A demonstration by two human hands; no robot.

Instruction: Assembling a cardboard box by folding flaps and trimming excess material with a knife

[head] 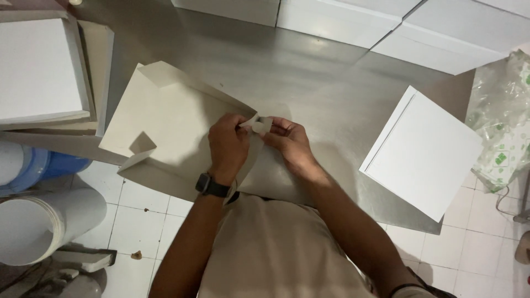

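Grey cardboard box blank (165, 127), partly folded, lies centre-left of frame on the steel table (309, 72), its lower edge overhanging the table. Left hand (228, 144) (black wristwatch (208, 185) on the wrist) and right hand (290, 143) meet at the blank's right corner, fingertips of both pinching a small corner flap (259, 124). Finished white box (422, 152) lies right of centre. Stacked white boxes (38, 69) upper left; more along the top edge. Plastic bag (505, 116) far right. Paper roll (49, 221) lower left.

Beige cardboard sheet (165, 118), seemingly grey table (309, 83).
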